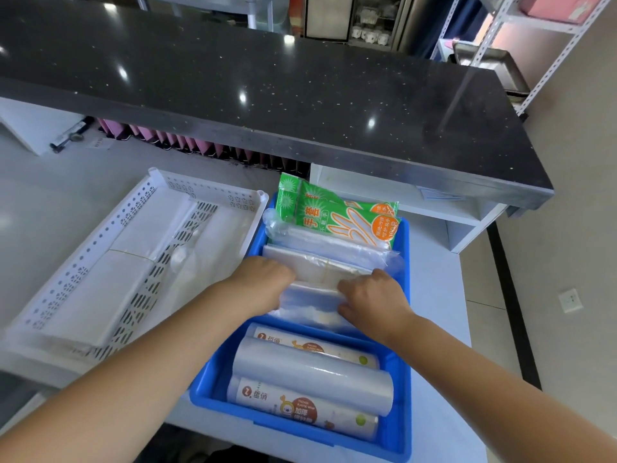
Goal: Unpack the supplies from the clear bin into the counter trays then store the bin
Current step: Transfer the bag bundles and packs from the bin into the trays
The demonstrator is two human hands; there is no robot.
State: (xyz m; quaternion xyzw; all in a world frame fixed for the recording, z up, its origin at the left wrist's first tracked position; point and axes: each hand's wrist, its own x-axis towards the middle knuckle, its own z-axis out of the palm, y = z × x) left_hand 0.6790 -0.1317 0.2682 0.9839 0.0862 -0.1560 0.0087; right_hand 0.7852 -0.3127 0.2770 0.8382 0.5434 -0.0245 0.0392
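Countertop (pixel 434 282): left hand (pixel 263 280), right hand (pixel 370 297) (curled grip) hold bag stack (pixel 319 264).

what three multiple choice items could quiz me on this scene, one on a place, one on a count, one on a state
1. Where in the blue tray do the green glove packets lie?
A) near end
B) middle
C) far end

2. How many rolls lie at the tray's near end?
A) three
B) one
C) five

3. What are the left hand and the right hand doing?
A) hanging idle
B) gripping the clear bag bundle
C) each lifting a roll

Answers:
1 C, the packets sit at the end farthest from the person.
2 A, three rolls lie side by side nearest the person.
3 B, the fingers of both hands curl over the bundle's edges in the middle of the tray.
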